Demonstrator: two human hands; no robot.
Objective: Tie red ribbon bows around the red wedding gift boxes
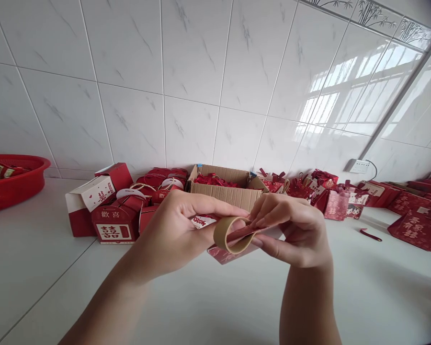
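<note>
A small red gift box (224,256) is held up in front of me, partly hidden behind my hands. A tan strap (221,235) curls in a loop at its near end. My left hand (172,235) is closed, its thumb and fingers on the loop and the box's top edge. From the other side, my right hand (298,230) pinches the box's red top flaps and the strap's end between thumb and fingers. Some fingertips are hidden behind the strap. White lettering on a small label (202,221) shows behind my left thumb.
Behind my hands stands an open cardboard box (226,191) with red ribbon pieces. Red gift boxes (115,225) cluster at left, near a red basket (17,191). More red bags (335,205) line the right, with a dark red ribbon strip (370,235) and a power strip (359,166).
</note>
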